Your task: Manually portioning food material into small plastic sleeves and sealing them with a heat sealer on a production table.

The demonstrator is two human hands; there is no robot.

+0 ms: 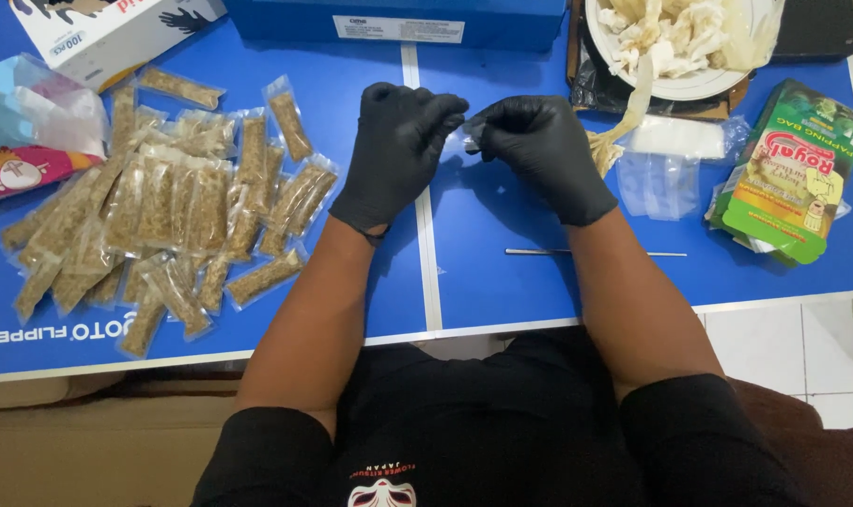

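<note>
Left hand [396, 150] and right hand [539, 155]: black gloves, thin rubbery film, slight sheen. Small clear bag [461, 141] pinched between them: transparent glossy plastic. Desk [502, 282]: smooth blue top, faintly glossy, white painted lines. Filled sachets [163, 216]: clear shiny plastic over coarse tan granular fill. Thin rod [596, 253]: bright metal. Bowl [680, 86]: smooth white, holding pale fibrous strips. Empty bags [659, 178]: clear plastic. Glove box [107, 33]: matt card.
</note>
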